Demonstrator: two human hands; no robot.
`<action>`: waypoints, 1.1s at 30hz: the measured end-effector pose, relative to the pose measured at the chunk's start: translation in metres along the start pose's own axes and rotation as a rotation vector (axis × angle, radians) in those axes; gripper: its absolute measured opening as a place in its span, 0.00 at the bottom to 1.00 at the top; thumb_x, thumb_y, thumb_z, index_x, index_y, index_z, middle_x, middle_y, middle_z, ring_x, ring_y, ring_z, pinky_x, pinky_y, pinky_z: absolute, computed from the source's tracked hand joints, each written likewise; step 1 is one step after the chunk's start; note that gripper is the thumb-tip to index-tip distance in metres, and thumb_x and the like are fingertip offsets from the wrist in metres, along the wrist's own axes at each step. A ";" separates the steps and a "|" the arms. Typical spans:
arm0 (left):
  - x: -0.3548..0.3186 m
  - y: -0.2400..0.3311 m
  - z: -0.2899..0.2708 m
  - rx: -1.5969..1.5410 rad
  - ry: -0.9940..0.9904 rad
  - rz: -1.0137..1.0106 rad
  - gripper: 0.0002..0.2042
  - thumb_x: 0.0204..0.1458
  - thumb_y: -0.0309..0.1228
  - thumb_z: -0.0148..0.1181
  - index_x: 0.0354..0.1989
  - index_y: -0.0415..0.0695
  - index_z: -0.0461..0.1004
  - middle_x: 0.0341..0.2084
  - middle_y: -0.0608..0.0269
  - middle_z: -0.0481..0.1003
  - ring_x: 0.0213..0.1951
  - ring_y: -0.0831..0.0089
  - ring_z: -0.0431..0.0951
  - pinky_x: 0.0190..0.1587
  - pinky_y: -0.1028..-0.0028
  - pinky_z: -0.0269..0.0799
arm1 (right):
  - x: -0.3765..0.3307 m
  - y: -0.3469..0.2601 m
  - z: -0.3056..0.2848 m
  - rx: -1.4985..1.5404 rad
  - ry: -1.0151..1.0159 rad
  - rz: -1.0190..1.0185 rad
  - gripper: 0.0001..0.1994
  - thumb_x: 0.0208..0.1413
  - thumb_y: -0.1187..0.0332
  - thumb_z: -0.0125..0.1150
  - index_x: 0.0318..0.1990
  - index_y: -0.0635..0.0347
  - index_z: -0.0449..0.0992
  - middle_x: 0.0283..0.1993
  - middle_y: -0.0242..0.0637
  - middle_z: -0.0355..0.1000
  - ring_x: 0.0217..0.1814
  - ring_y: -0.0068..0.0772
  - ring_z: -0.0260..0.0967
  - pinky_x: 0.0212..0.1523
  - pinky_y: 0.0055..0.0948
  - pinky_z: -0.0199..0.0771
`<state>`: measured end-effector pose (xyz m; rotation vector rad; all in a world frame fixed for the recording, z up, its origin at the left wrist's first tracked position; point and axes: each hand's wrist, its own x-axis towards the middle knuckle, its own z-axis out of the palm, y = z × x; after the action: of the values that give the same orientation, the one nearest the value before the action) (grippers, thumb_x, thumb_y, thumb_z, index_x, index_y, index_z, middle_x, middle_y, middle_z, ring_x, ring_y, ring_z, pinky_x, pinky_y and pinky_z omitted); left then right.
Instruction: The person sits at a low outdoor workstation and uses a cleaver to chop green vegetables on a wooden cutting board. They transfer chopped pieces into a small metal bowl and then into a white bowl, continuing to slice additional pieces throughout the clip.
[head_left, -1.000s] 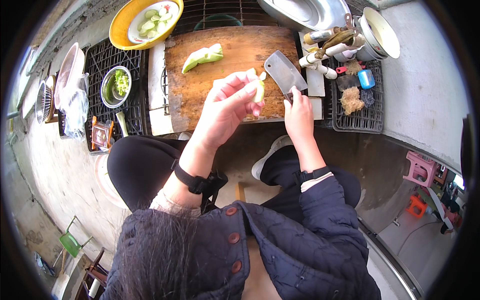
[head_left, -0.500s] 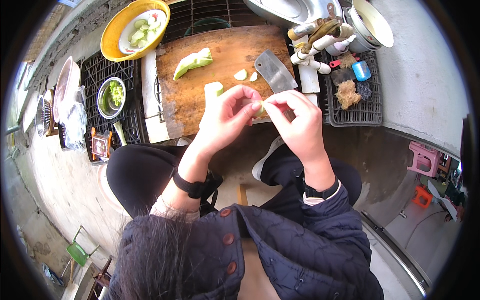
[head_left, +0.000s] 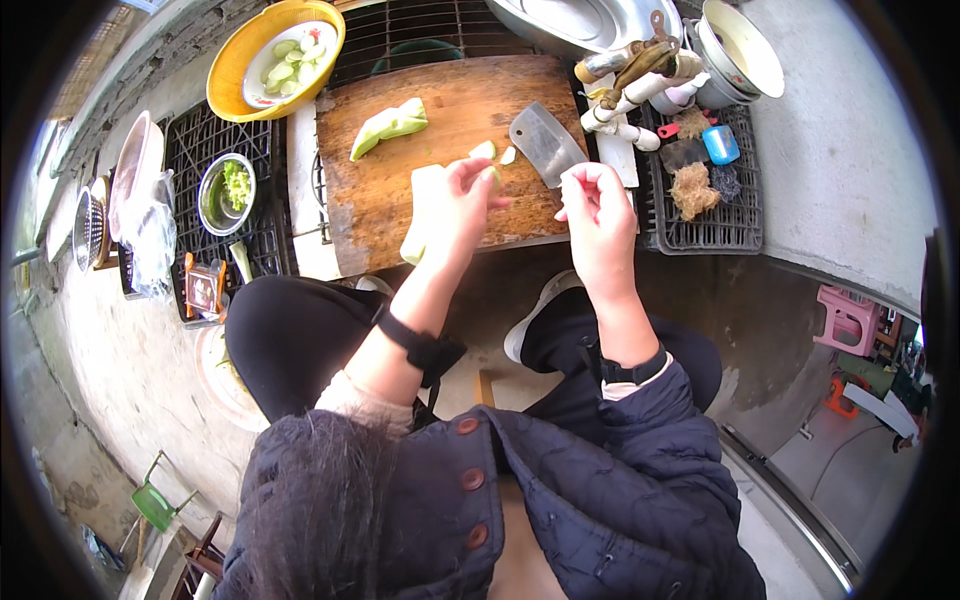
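On the wooden cutting board (head_left: 470, 90) my left hand (head_left: 448, 215) hovers above its front part, fingers curled and slightly blurred round a small pale green gourd piece (head_left: 493, 176). My right hand (head_left: 600, 212) is apart from it, to the right near the board's front edge, thumb and fingers pinched together; what they hold, if anything, is too small to make out. A larger gourd chunk (head_left: 411, 247) lies mostly hidden under my left hand. Farther back lies a long peeled-looking gourd piece (head_left: 390, 126). Two small bits (head_left: 483, 150) rest left of the cleaver (head_left: 547, 142), whose handle end is hidden by my right hand.
Back left, a yellow basket (head_left: 222, 85) holds a plate of gourd slices (head_left: 290, 72). A steel bowl (head_left: 210, 205) with green scraps sits on a black crate (head_left: 275, 225). At right are a knife rack of white pipes (head_left: 625, 105), scrubbers (head_left: 692, 192) and stacked basins (head_left: 755, 60).
My hands, which met over the small gourd piece, have come apart. The left moved left and forward over the board with the piece; the right shifted slightly right.
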<state>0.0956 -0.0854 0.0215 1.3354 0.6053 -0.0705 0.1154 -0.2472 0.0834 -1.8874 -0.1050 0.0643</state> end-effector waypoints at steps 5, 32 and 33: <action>0.012 -0.007 -0.001 0.399 0.140 0.393 0.24 0.61 0.23 0.62 0.65 0.36 0.68 0.58 0.41 0.72 0.56 0.56 0.77 0.55 0.66 0.80 | -0.002 0.006 -0.001 0.265 -0.066 0.168 0.03 0.69 0.74 0.58 0.42 0.64 0.74 0.38 0.35 0.76 0.37 0.22 0.75 0.39 0.24 0.80; -0.054 0.076 -0.047 -0.265 -0.749 0.063 0.36 0.35 0.32 0.74 0.59 0.37 0.74 0.32 0.57 0.78 0.32 0.71 0.77 0.39 0.72 0.74 | -0.014 -0.069 0.000 0.470 -0.083 0.034 0.09 0.62 0.83 0.61 0.49 0.68 0.75 0.45 0.43 0.80 0.42 0.29 0.79 0.47 0.27 0.81; -0.055 0.076 -0.047 -0.268 -0.741 0.076 0.36 0.35 0.32 0.74 0.59 0.37 0.74 0.32 0.57 0.78 0.32 0.71 0.77 0.39 0.72 0.74 | -0.015 -0.070 0.000 0.472 -0.091 0.013 0.09 0.62 0.83 0.61 0.49 0.68 0.75 0.44 0.43 0.80 0.42 0.30 0.80 0.47 0.28 0.81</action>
<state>0.0611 -0.0390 0.1082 0.9723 -0.0661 -0.3897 0.0980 -0.2271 0.1496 -1.4138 -0.1277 0.1690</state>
